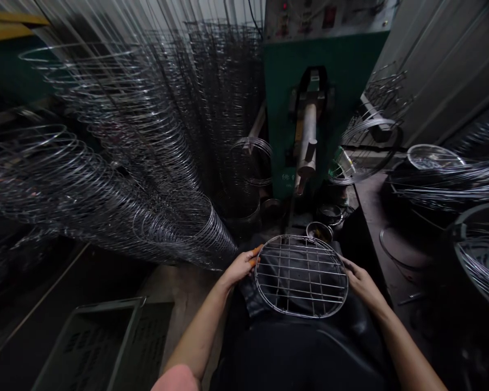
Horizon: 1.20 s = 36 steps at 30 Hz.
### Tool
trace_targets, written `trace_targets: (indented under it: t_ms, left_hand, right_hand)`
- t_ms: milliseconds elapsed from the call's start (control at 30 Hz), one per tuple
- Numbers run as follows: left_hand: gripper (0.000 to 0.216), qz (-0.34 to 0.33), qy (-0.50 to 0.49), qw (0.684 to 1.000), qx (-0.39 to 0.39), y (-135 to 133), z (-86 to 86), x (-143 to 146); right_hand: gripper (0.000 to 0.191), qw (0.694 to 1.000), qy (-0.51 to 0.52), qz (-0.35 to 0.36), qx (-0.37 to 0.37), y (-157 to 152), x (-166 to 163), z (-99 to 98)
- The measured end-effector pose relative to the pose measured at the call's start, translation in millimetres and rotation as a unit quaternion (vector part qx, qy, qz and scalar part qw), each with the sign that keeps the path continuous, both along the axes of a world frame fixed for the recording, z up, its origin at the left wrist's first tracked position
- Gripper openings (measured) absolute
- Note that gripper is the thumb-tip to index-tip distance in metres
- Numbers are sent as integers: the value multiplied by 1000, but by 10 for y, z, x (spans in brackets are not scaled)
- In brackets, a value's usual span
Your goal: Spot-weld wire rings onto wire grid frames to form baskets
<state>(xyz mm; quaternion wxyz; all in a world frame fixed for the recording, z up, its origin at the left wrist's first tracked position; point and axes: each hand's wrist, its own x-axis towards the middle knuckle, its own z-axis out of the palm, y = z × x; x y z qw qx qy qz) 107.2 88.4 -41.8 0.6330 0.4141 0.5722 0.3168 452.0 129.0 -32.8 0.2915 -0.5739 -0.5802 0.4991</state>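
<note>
Above my lap I hold a round wire rack (307,283), a metal ring crossed by thin straight wires. My left hand (241,266), with orange coverings on some fingers, grips the rack's left rim. On the opposite side my right hand (359,279) closes on the right rim, its fingertips partly hidden by the rack. Beyond the rack, the welding machine's (283,117) thick metal arm (308,136) points toward me. A small round bowl (320,232) sits just past the rack's far edge.
Tall leaning stacks of wire rings (179,217) crowd the left. Bundles of straight wires (452,182) lie on the right-hand bench (375,206), near a dark bucket (460,239) of wires. At lower left stands a green crate (124,347).
</note>
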Motion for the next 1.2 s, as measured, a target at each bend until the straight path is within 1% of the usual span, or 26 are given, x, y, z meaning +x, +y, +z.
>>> trace_targets:
  t_ms: [67, 167, 233, 300, 367, 433, 500, 533, 600, 667, 767, 800, 867, 933, 1000, 1033, 1100, 1133, 1167, 1200]
  left_hand:
    - [67, -13, 9, 1000, 21, -3, -23, -15]
    - [62, -50, 26, 995, 86, -23, 6, -80]
    - [61, -106, 41, 988, 100, -42, 57, -170]
    - [62, -183, 56, 978, 85, -59, 110, -277]
    - [72, -245, 70, 963, 87, -74, 146, -354]
    - [92, -273, 109, 948, 121, -97, 160, -361]
    - [112, -269, 186, 932, 156, -138, 160, -287]
    - [117, -259, 234, 923, 162, -164, 156, -229]
    - [121, -235, 322, 905, 152, -222, 145, -96]
    - [117, -217, 382, 888, 136, -281, 126, 17]
    - [108, -204, 413, 878, 132, -344, 77, 59]
    - [108, -205, 404, 881, 135, -349, 63, 23]
    - [112, -213, 351, 902, 136, -319, 70, -125]
    - [114, -216, 262, 933, 119, -214, 163, -327]
    - [110, -197, 187, 958, 95, -15, 356, -482]
    - [106, -184, 171, 964, 92, 120, 480, -507]
    - [100, -174, 178, 962, 114, 451, 740, -411]
    - [99, -191, 190, 954, 129, 638, 856, -288]
    - [99, -224, 204, 943, 142, 833, 949, -126]
    - [99, -271, 219, 926, 148, 1029, 1012, 65]
  right_hand:
    - [46, 1000, -7, 24, -9, 3, 45, -11]
    - [51, 999, -3, 40, -23, -30, 91, -36]
    - [53, 999, 2, 36, -26, -81, 102, -53]
    - [55, 999, 11, 25, -26, -147, 103, -73]
    - [56, 999, 26, 13, -31, -215, 104, -103]
    - [56, 998, 42, 0, -37, -274, 106, -148]
    - [56, 998, 50, -15, -35, -318, 107, -201]
    - [56, 998, 51, -23, -31, -335, 105, -227]
    - [54, 998, 50, -35, -23, -363, 93, -270]
    - [54, 998, 48, -43, -17, -388, 73, -294]
    - [53, 997, 50, -57, -8, -430, 53, -300]
    - [53, 997, 52, -64, -5, -440, 56, -300]
    - [52, 994, 63, -90, -11, -440, 80, -306]
    - [49, 985, 89, -147, -23, -397, 117, -327]
    - [44, 967, 123, -223, -10, -307, 136, -367]
    - [42, 958, 134, -254, 11, -250, 131, -392]
    - [41, 949, 127, -280, 66, -136, 87, -451]
    - [40, 951, 115, -276, 85, -87, 53, -482]
    - [40, 954, 104, -265, 94, -48, 18, -514]
    - [39, 958, 98, -254, 94, -19, -12, -545]
